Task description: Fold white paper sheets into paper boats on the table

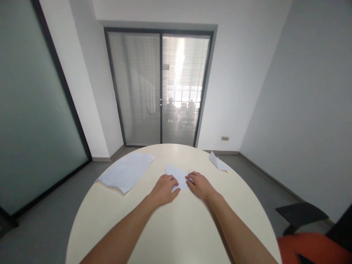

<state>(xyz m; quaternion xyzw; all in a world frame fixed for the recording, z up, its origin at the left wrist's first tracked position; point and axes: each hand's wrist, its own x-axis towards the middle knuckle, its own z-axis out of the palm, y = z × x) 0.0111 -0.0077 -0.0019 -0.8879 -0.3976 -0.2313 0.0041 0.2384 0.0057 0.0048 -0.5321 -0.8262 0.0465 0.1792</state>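
A small piece of white paper (176, 173), with straight edges as if folded, lies near the middle of the round table. My left hand (165, 188) rests at its left lower edge, fingers curled and the thumb close to them, gripping that side. On the opposite side, my right hand (200, 184) has its thumb and fingers closed on the paper's right edge. Both hands partly cover the paper, so its full outline is hidden.
A large creased white sheet (129, 169) lies at the table's left. Near the far right rim of the cream round table (170, 234) stands a folded paper piece (217, 162). A chair with a red seat (310, 247) and black armrest is at the lower right.
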